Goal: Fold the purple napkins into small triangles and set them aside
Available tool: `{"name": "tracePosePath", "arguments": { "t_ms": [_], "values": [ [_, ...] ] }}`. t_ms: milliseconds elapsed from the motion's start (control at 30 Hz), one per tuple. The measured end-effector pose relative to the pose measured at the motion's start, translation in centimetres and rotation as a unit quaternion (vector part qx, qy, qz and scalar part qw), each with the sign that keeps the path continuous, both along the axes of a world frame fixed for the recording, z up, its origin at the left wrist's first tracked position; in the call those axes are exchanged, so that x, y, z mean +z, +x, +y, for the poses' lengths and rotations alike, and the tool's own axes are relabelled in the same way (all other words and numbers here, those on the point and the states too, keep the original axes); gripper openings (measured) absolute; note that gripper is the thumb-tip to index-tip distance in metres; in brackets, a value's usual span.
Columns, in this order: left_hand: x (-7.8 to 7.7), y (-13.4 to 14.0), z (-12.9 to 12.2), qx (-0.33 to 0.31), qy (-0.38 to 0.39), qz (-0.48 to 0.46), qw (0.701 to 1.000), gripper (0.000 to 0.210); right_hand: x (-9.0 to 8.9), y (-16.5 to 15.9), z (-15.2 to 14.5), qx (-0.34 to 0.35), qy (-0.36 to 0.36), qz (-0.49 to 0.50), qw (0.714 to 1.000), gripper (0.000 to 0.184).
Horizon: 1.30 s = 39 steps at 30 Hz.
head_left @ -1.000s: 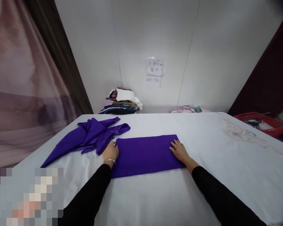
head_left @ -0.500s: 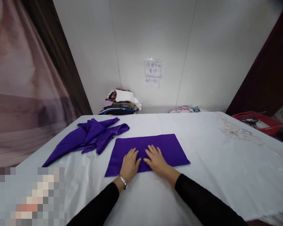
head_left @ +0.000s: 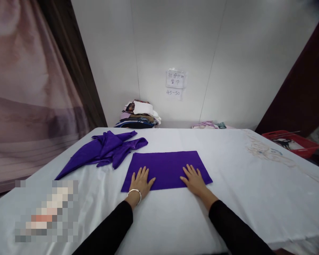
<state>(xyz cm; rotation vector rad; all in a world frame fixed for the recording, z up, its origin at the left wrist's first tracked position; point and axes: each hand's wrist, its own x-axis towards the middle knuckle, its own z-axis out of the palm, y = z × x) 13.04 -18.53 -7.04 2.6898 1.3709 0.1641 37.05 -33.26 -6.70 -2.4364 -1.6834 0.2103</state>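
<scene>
A purple cloth napkin (head_left: 167, 168), folded to a smooth rectangle, lies flat in the middle of the table. My left hand (head_left: 141, 181) rests palm down on its near left part, fingers spread, with a silver bracelet at the wrist. On the near right part of the same napkin, my right hand (head_left: 194, 180) lies flat, its fingers apart too. Neither hand grips anything. A crumpled heap of purple cloth (head_left: 106, 150) sits to the left, apart from the folded napkin.
The table wears a white cloth (head_left: 236, 198) with an embroidered pattern at right. Stacked fabrics (head_left: 138, 115) and lilac cloth (head_left: 206, 124) lie beyond its far edge. A red basket (head_left: 305, 143) stands at far right. Paper signs (head_left: 175, 79) hang on the wall. A pixelated patch covers the near left.
My hands have moved apart across the folded napkin, the right hand farther right and the left slightly left. The camera view has shifted a little.
</scene>
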Motion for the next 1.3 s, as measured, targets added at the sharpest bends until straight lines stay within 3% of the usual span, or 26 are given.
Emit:
{"name": "tracePosePath", "arguments": {
  "t_ms": [133, 333, 467, 667, 767, 1033, 1200, 1300],
  "values": [
    [-0.1, -3.1, 2.0, 0.061, 0.004, 0.008, 0.998, 0.064, -1.1, 4.3, -3.2, -0.07, -0.016, -0.055, 0.996, 0.062],
    [0.6, -6.5, 3.6, 0.13, 0.011, 0.021, 0.991, 0.056, -2.3, 6.1, -5.0, -0.06, -0.027, -0.11, 0.992, 0.053],
    [1.4, -5.1, 3.0, 0.161, 0.018, 0.014, 0.987, 0.058, -2.9, 6.4, -4.9, -0.035, -0.028, -0.134, 0.99, 0.045],
    [1.5, 1.2, 1.0, 0.028, 0.013, -0.041, 0.999, 0.061, -3.6, 6.9, -5.1, -0.013, -0.007, -0.145, 0.989, 0.04],
    [1.0, 2.7, 1.5, 0.017, -0.005, -0.048, 0.999, 0.065, -3.7, 7.0, -5.2, -0.012, -0.014, -0.155, 0.988, 0.039],
    [-0.1, -0.5, 5.6, 0.097, -0.021, -0.039, 0.994, 0.072, -3.7, 7.2, -5.2, -0.002, -0.045, -0.172, 0.984, 0.04],
    [-0.2, -1.7, 5.9, 0.115, -0.019, -0.031, 0.993, 0.073, -4.2, 7.5, -5.4, 0.002, -0.021, -0.165, 0.986, 0.039],
    [0.2, -1.8, 5.6, 0.117, -0.023, -0.017, 0.993, 0.073, -4.1, 7.3, -5.2, -0.037, 0.004, -0.145, 0.989, 0.045]
  ]
}}
